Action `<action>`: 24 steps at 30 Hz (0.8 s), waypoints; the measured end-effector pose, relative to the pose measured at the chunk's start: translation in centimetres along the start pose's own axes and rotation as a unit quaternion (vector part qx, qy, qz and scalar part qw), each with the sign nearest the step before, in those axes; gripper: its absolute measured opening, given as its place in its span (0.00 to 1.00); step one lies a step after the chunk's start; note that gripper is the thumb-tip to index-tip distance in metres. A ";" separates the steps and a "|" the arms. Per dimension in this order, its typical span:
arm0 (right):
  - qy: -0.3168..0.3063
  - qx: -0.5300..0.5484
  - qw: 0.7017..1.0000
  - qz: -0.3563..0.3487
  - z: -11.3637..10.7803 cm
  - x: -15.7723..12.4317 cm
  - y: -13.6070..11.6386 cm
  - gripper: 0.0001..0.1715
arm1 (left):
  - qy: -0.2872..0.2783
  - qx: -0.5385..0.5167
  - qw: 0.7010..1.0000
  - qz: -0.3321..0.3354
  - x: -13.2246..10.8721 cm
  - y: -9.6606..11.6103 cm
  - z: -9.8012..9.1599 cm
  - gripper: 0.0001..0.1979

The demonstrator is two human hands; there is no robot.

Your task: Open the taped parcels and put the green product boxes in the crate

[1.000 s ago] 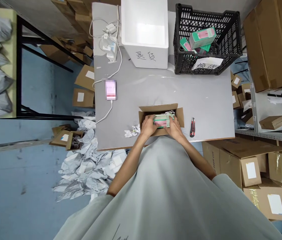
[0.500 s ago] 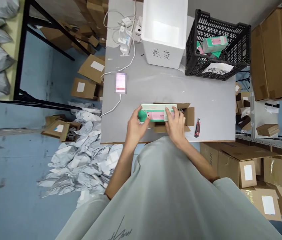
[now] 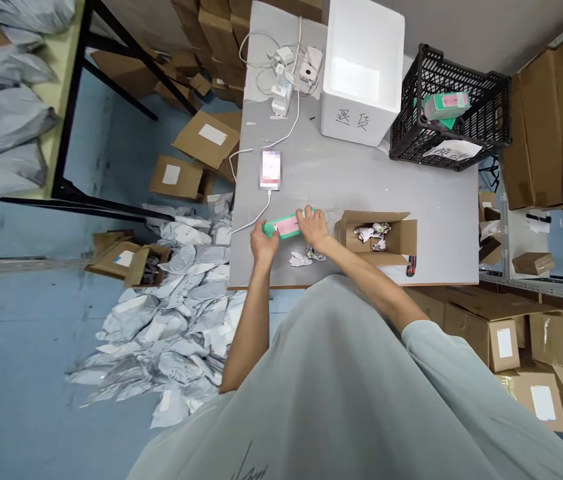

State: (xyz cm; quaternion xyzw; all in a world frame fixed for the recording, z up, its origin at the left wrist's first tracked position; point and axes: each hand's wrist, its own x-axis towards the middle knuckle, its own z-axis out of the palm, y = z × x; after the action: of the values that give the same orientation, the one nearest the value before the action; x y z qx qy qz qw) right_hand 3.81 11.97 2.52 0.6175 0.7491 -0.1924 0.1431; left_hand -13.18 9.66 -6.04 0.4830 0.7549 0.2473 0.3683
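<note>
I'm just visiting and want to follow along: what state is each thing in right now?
Left hand: gripping one end of the green-and-pink box
Right hand: gripping the other end
Green-and-pink box: held, sealed or not unclear
Cardboard box: flaps open, crumpled paper inside
Phone: lit, cable plugged in
White bin: upright, open-topped
Black crate: open-topped, cartons inside
Utility knife: partly hidden, blade unclear

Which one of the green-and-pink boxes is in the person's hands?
The green-and-pink box between the left hand and right hand, left of the open carton. The other visible boxes sit inside the black crate.
</note>
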 end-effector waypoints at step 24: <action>-0.206 0.149 0.956 0.142 8.9 -5.4 1.1 0.35 | -0.203 -0.107 0.961 -0.154 -8.1 -2.6 7.1 0.37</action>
State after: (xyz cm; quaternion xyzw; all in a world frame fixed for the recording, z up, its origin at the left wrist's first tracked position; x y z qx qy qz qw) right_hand 5.76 3.33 -3.09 0.6790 0.5703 -0.4029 0.2266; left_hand -6.84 1.31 -9.60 0.3585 0.6986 0.1636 0.5972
